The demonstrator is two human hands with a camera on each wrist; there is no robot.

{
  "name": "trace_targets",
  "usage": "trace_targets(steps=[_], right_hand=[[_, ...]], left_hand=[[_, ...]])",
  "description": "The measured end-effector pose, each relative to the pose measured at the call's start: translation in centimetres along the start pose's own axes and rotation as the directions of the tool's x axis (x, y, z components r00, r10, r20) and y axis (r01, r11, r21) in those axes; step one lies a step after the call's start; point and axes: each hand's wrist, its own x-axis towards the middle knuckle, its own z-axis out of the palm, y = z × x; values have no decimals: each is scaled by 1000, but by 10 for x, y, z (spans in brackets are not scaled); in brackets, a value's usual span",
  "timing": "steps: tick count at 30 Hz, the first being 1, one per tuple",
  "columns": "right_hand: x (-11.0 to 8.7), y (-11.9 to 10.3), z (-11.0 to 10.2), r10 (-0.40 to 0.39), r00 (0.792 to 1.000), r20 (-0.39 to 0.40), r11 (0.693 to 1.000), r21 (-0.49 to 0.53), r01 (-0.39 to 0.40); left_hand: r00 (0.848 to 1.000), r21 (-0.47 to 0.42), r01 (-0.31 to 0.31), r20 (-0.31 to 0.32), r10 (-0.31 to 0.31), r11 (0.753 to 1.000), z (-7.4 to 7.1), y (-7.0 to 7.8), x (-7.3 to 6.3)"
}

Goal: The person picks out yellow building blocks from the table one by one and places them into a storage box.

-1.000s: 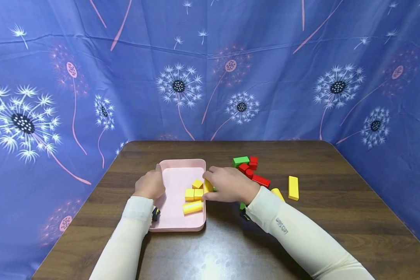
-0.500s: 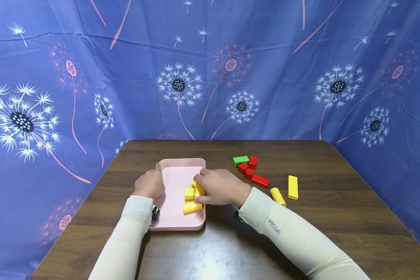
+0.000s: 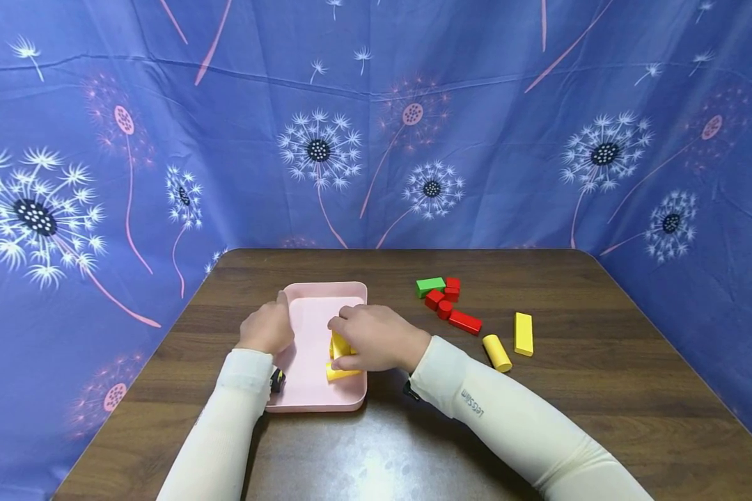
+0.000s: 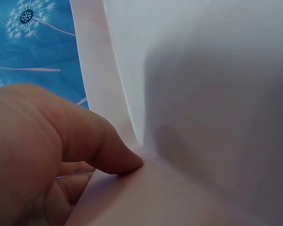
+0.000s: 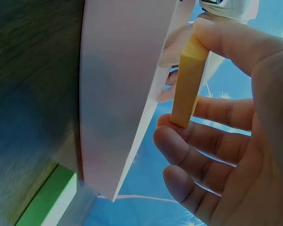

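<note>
My left hand [image 3: 267, 328] holds the left wall of a pink tray [image 3: 316, 403]. The left wrist view shows its thumb [image 4: 104, 141] pressed on the inside of that wall, with fingers curled outside. Over the right part of the tray, my right hand [image 3: 379, 339] pinches a long yellow block [image 5: 189, 84] by its two ends, between thumb and fingertips. Below that hand lies a yellow cylinder [image 3: 340, 374] in the tray. Other yellow blocks there are mostly hidden by the hand.
Right of the tray, a green block [image 3: 430, 287] lies by several red blocks [image 3: 465, 322]. Farther right are another yellow cylinder [image 3: 497, 353] and a flat yellow block [image 3: 523, 334]. A patterned blue cloth [image 3: 376, 139] hangs behind the wooden table [image 3: 601, 390].
My right hand has moved left from the tray's right rim to over its inside, carrying the yellow block. The left hand stays on the tray wall.
</note>
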Motion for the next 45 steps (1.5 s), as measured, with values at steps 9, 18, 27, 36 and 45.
trace_targets(steps=[9,18,27,36,45], right_hand=[[7,-6,-1,-48,998,-37,998,-47,47],[14,-13,4,-63,998,-29,996,-65,61],[20,-20,10,-53,999,-10,997,-48,52],[24,-21,16,-30,999,14,999,-31,30],[29,-26,18,-42,999,-25,997,-64,41]], left_hand=[[1000,1,-3,-3,3,1000,-1,1,0],[1000,6,8,18,-8,1000,0,0,1],[1000,5,-6,10,6,1000,1,-2,3],[1000,3,2,4,-2,1000,2,-2,3],[1000,4,-5,-4,5,1000,1,-1,1]])
